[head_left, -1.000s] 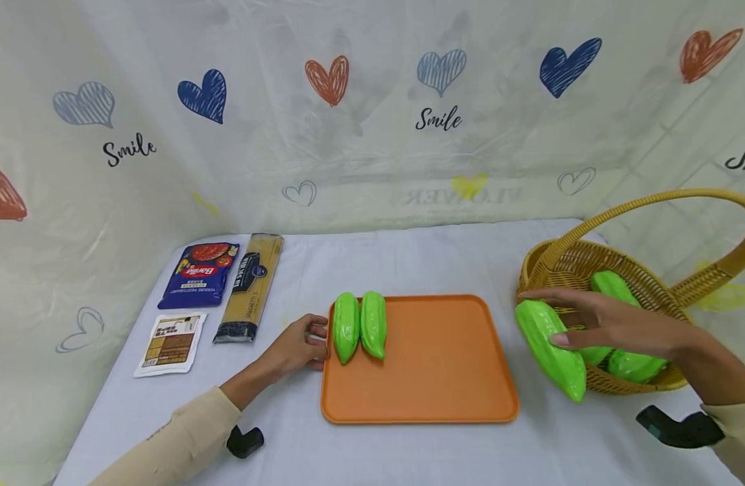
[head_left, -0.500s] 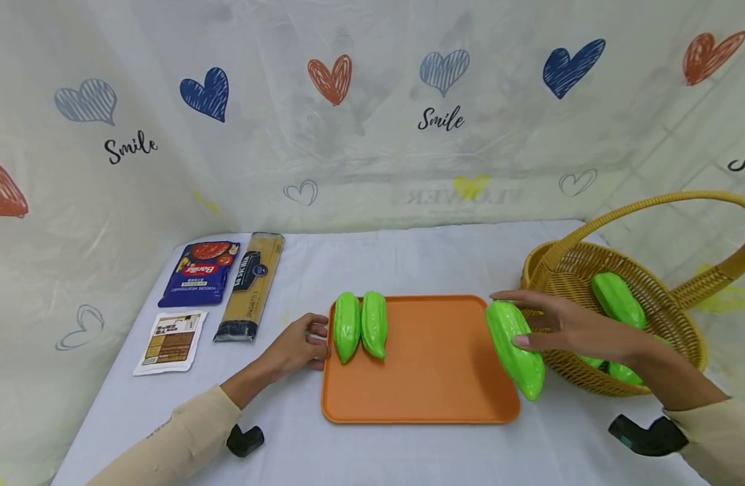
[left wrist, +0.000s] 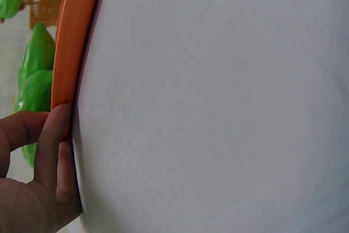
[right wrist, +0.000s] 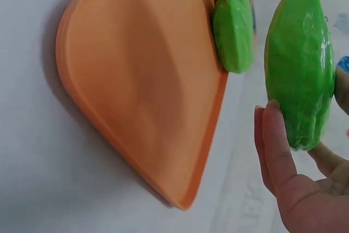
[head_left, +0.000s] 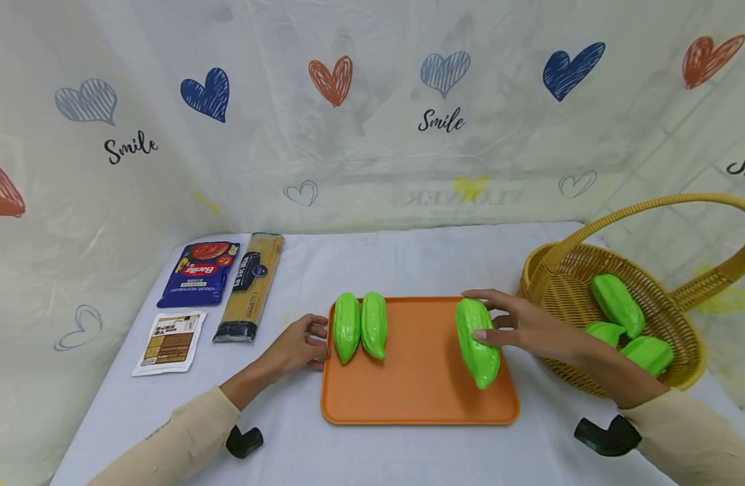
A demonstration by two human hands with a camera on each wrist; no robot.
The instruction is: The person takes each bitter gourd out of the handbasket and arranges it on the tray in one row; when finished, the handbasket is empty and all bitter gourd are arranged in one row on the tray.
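Note:
My right hand (head_left: 521, 325) holds a long, glossy green ridged fruit (head_left: 477, 344) between thumb and fingers, above the right part of the orange tray (head_left: 421, 405). In the right wrist view this green fruit (right wrist: 300, 61) is tilted and apart from the tray surface. My left hand (head_left: 298, 345) pinches the tray's left rim; the left wrist view shows its fingers (left wrist: 50, 135) against the orange edge (left wrist: 73, 42). Two matching green fruits, one (head_left: 346, 327) beside the other (head_left: 374, 325), lie side by side at the tray's left end.
A wicker basket (head_left: 545, 290) with a tall handle stands right of the tray, with several green fruits (head_left: 618, 304) inside. On the left lie a spaghetti pack (head_left: 250, 290), a blue Barilla pouch (head_left: 200, 275) and a white-and-brown packet (head_left: 170, 343). A printed curtain hangs behind.
My right hand has carried the green fruit leftward from the basket's front to over the tray's right side. The left hand stays at the tray rim.

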